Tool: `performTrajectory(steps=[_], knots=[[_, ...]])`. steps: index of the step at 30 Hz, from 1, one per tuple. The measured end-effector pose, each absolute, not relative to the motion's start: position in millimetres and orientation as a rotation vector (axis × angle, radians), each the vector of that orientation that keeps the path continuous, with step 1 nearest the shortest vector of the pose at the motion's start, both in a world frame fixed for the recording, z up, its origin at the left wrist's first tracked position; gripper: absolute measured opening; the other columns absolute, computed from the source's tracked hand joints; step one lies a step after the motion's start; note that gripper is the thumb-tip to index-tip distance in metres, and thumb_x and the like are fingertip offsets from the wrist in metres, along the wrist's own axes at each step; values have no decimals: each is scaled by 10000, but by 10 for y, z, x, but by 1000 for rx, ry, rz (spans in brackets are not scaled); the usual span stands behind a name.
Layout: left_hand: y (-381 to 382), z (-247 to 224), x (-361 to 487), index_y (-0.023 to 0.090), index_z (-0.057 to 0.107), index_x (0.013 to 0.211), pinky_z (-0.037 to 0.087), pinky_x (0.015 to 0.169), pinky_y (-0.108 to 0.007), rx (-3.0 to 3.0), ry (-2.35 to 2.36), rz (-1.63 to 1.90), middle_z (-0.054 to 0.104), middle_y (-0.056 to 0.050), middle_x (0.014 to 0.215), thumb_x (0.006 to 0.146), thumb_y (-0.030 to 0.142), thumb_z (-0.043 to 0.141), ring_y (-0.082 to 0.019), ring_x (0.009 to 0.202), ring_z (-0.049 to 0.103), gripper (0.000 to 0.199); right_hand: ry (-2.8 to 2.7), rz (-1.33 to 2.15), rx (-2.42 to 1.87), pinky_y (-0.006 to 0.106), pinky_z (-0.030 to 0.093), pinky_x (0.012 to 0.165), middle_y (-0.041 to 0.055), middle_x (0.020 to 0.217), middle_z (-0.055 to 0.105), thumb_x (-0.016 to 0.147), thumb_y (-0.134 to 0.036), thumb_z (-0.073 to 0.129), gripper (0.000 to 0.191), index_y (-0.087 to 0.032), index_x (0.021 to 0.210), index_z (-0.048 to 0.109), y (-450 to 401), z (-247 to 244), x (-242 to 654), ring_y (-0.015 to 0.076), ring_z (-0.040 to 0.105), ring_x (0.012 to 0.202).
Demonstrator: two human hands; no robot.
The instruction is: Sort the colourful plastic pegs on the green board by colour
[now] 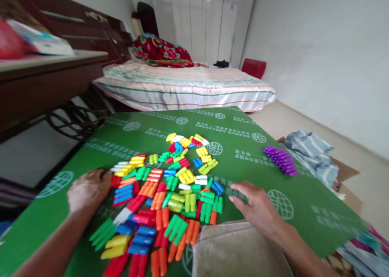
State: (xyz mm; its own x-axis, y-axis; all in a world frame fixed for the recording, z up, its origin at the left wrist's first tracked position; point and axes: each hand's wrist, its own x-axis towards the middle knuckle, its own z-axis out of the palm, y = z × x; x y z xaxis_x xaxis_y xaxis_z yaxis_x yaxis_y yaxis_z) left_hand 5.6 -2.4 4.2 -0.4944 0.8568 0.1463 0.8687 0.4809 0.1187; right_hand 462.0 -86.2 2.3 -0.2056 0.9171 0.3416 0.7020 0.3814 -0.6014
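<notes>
A spread of small glossy plastic pieces (179,202), finger-shaped and mostly lying side by side in little groups, covers the middle of a green board (221,127). They are red, orange, yellow, green, blue and white; their exact kind I cannot make out. My left hand (89,190) rests palm down against the left edge of the spread, its fingers loosely bent and partly hidden, with nothing seen in them. To the right of the pieces, my right hand (258,202) hovers low over the board, thumb and forefinger apart, holding nothing.
A beige folded cloth (240,248) lies at the near edge, under my right wrist. Purple pieces (281,160) form a separate cluster on the right. Beyond the board stands a bed (188,86); a wooden table (51,72) is at left, and a box with grey-blue cloth (310,155) at right.
</notes>
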Motion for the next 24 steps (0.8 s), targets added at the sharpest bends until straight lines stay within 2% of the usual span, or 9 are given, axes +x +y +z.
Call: performTrajectory(steps=[5, 10, 15, 24], knots=[[-90, -42, 38, 131, 610, 1035, 459, 948, -402, -1649, -2636, -250, 600, -112, 1195, 941, 393, 380, -234, 1109, 552, 361, -2144, 304, -1273, 322, 553, 796, 55, 1012, 716, 841, -174, 540, 224, -226, 1001, 688, -1082, -207, 4212, 198, 672, 900], [-112, -52, 2, 140, 612, 998, 463, 967, -424, -1748, -2655, -351, 619, -89, 1093, 939, 444, 451, -202, 1066, 568, 349, -2067, 80, -1157, 365, 529, 868, 82, 1017, 712, 907, -235, 492, 216, -205, 976, 693, -1099, -511, 4177, 218, 658, 949], [-182, -61, 68, 153, 599, 1032, 466, 965, -445, -1810, -2672, -501, 610, -86, 1109, 901, 517, 512, -210, 1051, 571, 397, -2034, 85, -1120, 368, 525, 870, 69, 998, 717, 904, -264, 510, 209, -224, 978, 701, -1091, -584, 4212, 220, 661, 941], [-307, -78, 499, 141, 542, 1162, 506, 920, -438, -1915, -2676, -781, 612, -88, 1087, 944, 449, 453, -204, 994, 599, 388, -2025, 68, -1108, 359, 539, 832, 56, 977, 715, 901, -274, 502, 198, -230, 957, 686, -1072, -600, 4200, 215, 661, 907]])
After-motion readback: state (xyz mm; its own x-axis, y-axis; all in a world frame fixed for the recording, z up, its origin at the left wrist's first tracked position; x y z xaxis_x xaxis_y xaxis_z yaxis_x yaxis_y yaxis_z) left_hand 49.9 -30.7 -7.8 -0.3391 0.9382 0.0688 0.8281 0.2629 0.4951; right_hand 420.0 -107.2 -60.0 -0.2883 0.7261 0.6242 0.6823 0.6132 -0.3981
